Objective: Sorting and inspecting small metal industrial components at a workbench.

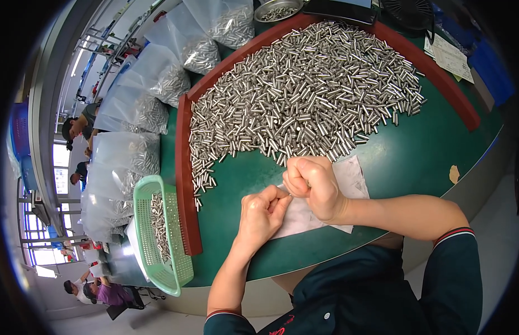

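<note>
My left hand is closed, thumb and forefinger pinched together over a white cloth. Right beside it, my right hand makes a fist with the fingers curled in. The two hands nearly touch at the fingertips. What either holds is hidden or too small to name. Under both hands the cloth lies flat on the green tabletop. Just beyond the hands spreads a large heap of short, shiny metal pins.
Dark red rails border the heap. At the left stands a green plastic basket holding more pins. Several clear bags of pins line the far left. A metal bowl, a black fan and papers sit at the back.
</note>
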{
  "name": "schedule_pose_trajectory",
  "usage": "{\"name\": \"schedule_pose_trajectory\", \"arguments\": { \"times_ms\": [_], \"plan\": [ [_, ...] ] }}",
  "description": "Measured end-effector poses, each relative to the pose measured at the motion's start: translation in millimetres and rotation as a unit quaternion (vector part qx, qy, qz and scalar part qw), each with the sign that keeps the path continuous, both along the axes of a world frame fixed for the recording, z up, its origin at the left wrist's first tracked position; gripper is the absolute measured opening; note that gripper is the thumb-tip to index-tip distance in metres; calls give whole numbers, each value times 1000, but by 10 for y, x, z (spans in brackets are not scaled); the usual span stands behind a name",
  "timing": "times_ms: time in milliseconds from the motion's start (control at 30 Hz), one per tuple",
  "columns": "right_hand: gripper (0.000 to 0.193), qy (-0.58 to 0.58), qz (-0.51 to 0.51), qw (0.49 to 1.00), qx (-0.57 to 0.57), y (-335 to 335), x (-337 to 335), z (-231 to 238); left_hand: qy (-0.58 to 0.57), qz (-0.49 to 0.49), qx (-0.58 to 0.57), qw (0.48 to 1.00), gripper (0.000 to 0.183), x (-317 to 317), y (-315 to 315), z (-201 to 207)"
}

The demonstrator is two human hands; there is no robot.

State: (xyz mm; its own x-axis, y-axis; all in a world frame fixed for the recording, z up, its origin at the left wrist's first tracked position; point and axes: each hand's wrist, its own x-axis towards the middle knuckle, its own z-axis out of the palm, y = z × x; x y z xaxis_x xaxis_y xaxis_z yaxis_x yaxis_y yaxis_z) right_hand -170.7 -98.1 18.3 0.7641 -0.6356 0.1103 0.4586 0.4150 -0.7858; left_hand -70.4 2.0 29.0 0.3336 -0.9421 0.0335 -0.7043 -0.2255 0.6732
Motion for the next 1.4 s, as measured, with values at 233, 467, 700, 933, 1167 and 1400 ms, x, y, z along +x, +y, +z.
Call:
{"name": "schedule_pose_trajectory", "arguments": {
  "times_ms": [233, 467, 700, 933, 1167, 1400],
  "plan": [
    [35, 4, 13, 1000, -10, -69, -39, 76, 98, 73, -14, 992, 8, 71, 40, 20],
    [35, -3, 39, 998, 54, -74, -26, 59, 720, 27, -91, 687, 15, 327, 98, -116],
    [36, -7, 52, 996, 73, -105, -1, 66, 692, 45, -98, 714, 19, 358, 100, -153],
    [37, -9, 56, 995, 85, -133, 19, 56, 710, 78, -81, 695, 23, 368, 70, -65],
    [35, -4, 54, 994, 92, -138, 9, 63, 701, 107, -68, 702, 24, 366, 75, -55],
    [34, -4, 57, 993, 104, -146, 17, 34, 596, 111, -162, 779, 31, 455, 51, -3]
  ]
}}
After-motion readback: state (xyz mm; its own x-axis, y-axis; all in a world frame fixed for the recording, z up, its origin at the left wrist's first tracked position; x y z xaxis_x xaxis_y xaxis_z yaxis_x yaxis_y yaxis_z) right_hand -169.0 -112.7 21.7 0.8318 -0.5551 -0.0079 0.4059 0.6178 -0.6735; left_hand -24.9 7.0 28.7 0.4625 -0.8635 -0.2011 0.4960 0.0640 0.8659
